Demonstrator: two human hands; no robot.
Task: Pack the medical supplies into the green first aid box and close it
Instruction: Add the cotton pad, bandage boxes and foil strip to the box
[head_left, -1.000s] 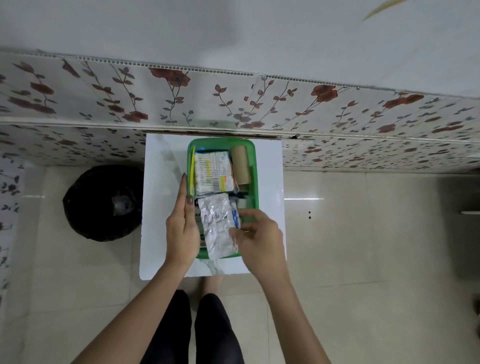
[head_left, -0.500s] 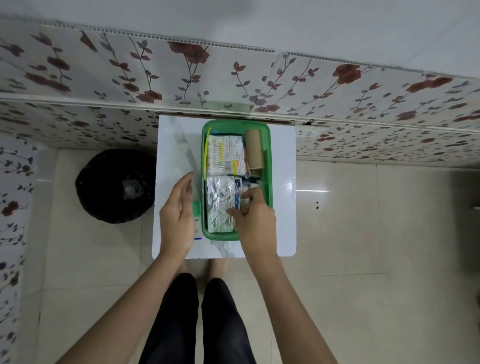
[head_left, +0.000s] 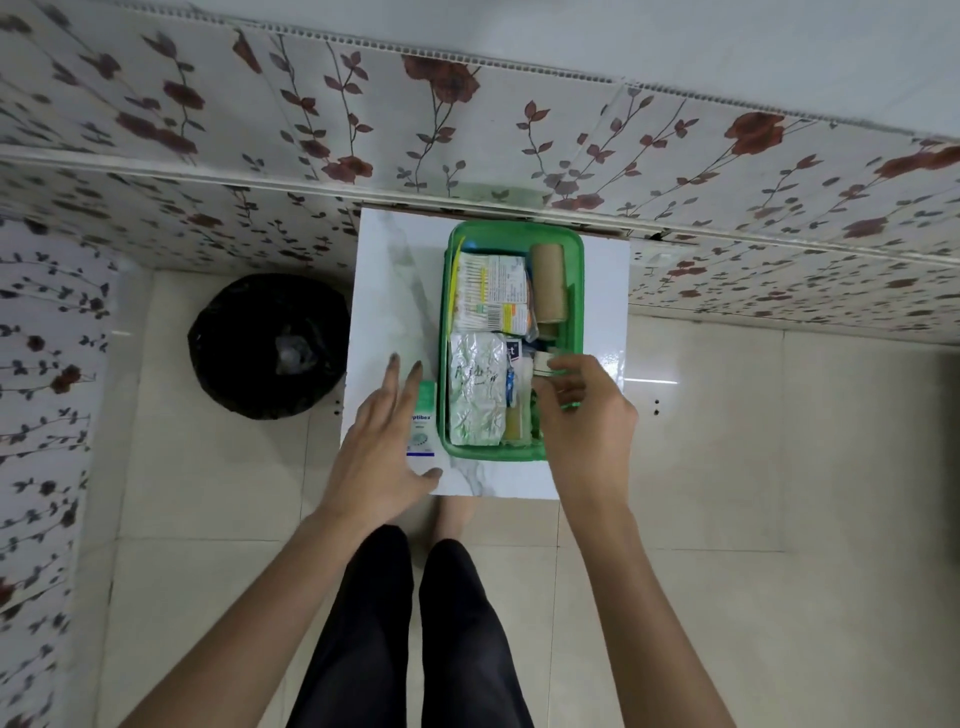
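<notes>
The green first aid box (head_left: 575, 270) stands open on a small white marble-patterned table (head_left: 395, 291). Inside it lie a cotton swab pack (head_left: 491, 293), a brown bandage roll (head_left: 548, 283), a silver foil packet (head_left: 475, 395) and smaller items. A white and green medicine carton (head_left: 422, 428) lies on the table just left of the box. My left hand (head_left: 382, 441) hovers over that carton with fingers spread, partly hiding it. My right hand (head_left: 584, 410) is over the box's near right corner, fingertips curled at a small white item (head_left: 543, 362) inside. No lid is in view.
A black lined bin (head_left: 267, 345) stands on the floor left of the table. A floral-tiled wall (head_left: 467, 130) runs right behind the table. My legs and feet are under the table's near edge, on a beige tiled floor (head_left: 753, 519).
My right hand let go of the foil packet, now flat in the box, and shifted right. My left hand moved off the box's left side and spread over the carton.
</notes>
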